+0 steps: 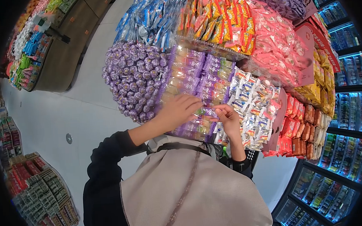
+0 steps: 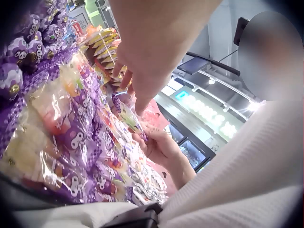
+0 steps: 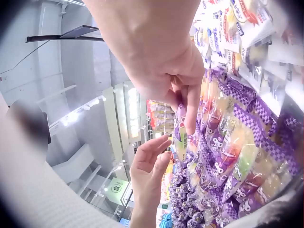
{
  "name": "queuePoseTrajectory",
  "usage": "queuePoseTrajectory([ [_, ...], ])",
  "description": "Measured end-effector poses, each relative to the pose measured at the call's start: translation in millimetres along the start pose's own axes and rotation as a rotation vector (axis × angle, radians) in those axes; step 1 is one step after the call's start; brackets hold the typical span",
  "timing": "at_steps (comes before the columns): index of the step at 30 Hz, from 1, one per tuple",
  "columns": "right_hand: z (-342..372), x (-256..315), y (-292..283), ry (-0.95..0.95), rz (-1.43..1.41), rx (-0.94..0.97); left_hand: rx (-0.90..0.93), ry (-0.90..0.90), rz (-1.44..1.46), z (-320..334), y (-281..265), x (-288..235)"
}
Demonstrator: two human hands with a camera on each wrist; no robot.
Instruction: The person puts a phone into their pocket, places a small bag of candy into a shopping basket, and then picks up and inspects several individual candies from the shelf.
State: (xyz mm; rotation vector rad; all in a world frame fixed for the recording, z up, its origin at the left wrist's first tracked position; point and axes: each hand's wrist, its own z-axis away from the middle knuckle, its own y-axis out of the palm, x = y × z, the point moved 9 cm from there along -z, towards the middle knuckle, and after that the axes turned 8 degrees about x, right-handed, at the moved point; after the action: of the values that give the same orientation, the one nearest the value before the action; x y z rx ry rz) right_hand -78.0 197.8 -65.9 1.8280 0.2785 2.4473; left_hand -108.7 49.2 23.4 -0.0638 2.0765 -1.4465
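Observation:
My right hand (image 3: pixel 166 66) pinches one end of a small packet (image 3: pixel 181 135) with purple print and a clear, pale green part. In the left wrist view the packet (image 2: pixel 127 113) slants between both hands. My left hand (image 3: pixel 149 164) is at the packet's other end, its thumb and fingers apart and fingertips close beside the wrapper. In the head view, the left hand (image 1: pixel 178 109) and right hand (image 1: pixel 228 118) are over rows of purple-and-clear packets (image 1: pixel 214 78) of the same look. Those packets (image 2: pixel 78 137) show cartoon prints and checkered purple edges.
Purple-wrapped lollipops (image 1: pixel 136 76) stand to the left, blue packets (image 1: pixel 153 22) behind them. White packets (image 1: pixel 252 109) lie to the right, with yellow-red bags (image 1: pixel 219 19) and pink bags (image 1: pixel 278 46) farther back. Lit shelves (image 1: pixel 351 116) stand far right; pale floor (image 1: pixel 83 118) lies left.

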Motion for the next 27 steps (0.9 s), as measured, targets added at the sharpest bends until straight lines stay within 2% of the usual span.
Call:
queuePoseTrajectory([
  [5,0,1,12,0.012,-0.024,0.048,0.058,0.02,-0.062,4,19,-6],
  [12,-1,4,18,0.027,-0.078,0.062,0.06,-0.017,0.053,3,17,0],
  [14,-2,7,12,-0.001,-0.093,0.03,0.034,-0.038,0.081,1,12,10],
  [20,-2,4,-7,-0.063,-0.081,0.001,-0.049,-0.14,-0.141,-13,-25,60],
  [27,0,-3,-2,-0.036,-0.075,0.02,0.054,-0.185,-0.227,-14,-7,85],
])
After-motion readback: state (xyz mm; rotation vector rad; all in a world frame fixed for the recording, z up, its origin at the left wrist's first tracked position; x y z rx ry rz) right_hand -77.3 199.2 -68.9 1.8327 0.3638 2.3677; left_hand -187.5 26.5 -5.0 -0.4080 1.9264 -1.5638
